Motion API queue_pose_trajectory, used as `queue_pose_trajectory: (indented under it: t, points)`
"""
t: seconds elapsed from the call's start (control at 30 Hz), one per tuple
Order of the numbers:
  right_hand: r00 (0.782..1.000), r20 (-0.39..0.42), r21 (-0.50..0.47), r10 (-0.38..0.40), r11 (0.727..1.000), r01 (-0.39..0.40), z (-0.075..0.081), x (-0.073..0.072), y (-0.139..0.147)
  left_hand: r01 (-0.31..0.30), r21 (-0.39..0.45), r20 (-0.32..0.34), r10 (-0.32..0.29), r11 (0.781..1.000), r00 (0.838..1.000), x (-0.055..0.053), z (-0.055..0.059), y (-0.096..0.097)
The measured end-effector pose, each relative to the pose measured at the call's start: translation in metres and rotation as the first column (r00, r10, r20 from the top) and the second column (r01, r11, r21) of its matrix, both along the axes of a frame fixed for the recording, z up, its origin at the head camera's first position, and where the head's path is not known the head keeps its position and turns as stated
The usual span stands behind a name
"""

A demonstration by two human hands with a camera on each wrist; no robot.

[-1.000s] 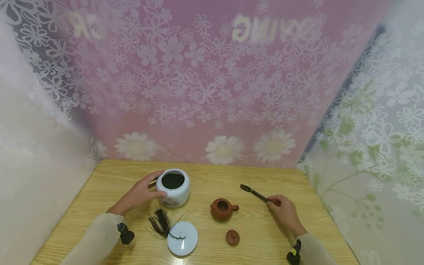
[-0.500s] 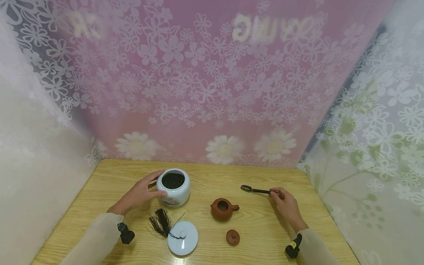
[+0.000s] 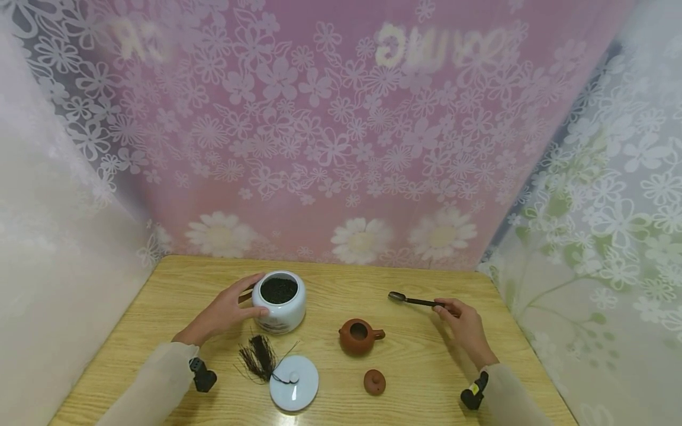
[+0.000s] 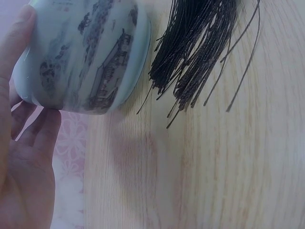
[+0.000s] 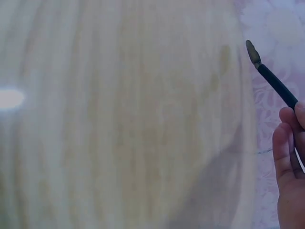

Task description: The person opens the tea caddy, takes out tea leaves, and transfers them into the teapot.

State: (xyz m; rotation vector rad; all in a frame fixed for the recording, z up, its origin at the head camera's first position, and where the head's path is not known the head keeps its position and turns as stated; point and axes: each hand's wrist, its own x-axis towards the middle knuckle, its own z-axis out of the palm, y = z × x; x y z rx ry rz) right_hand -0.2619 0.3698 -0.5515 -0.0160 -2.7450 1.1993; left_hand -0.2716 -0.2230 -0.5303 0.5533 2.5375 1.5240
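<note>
In the head view my left hand grips the side of a white porcelain tea jar, with its thumb and fingers around it. The jar stands uncovered, and dark tea leaves show through its mouth. Up close, the left wrist view shows a painted landscape on the jar. My right hand pinches the end of a dark tea scoop, whose bowl points left above the table. The scoop's bowl looks bare. A small reddish-brown clay teapot sits lidless between the hands, handle to the right.
The teapot's lid lies in front of the teapot. Left of it rests the jar's white lid, with a dark tassel tied to its knob. Floral curtains surround the wooden table.
The scoop has swung from a slant to nearly level, and its bowl has lately risen slightly. My right hand has shifted a little up and right. The left hand and jar stay put.
</note>
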Motion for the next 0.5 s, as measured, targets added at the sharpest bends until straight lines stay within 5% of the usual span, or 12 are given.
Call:
queue_pose_trajectory:
  t: [0.5]
  points:
    - [0.992, -0.091, -0.052, 0.089, 0.994, -0.094, 0.046, -0.018, -0.032, 0.002, -0.01, -0.01, -0.002, 1.0, 1.0, -0.002, -0.002, 0.0]
